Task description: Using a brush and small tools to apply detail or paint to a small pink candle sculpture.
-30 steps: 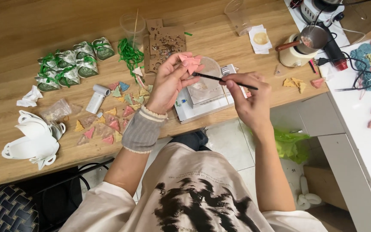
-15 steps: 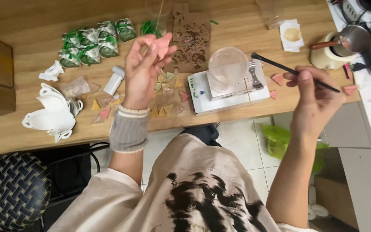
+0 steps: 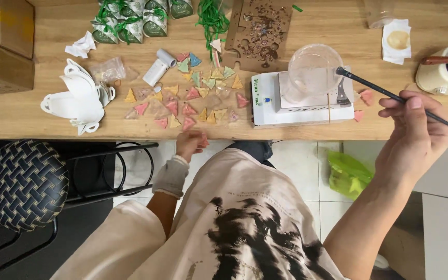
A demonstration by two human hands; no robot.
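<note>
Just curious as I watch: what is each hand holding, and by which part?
Right hand pinches a thin black brush near its rear end. Left hand holds a small pink triangular piece; exact grip unclear.

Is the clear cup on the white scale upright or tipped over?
Upright: the clear cup shows its round open rim from above on the white scale.

Our left hand (image 3: 190, 143) curls loosely closed just below us, wrist bent, forearm angled inward. Our right hand (image 3: 416, 132) extends forward, fingers (image 3: 397, 106) pinched together.
</note>
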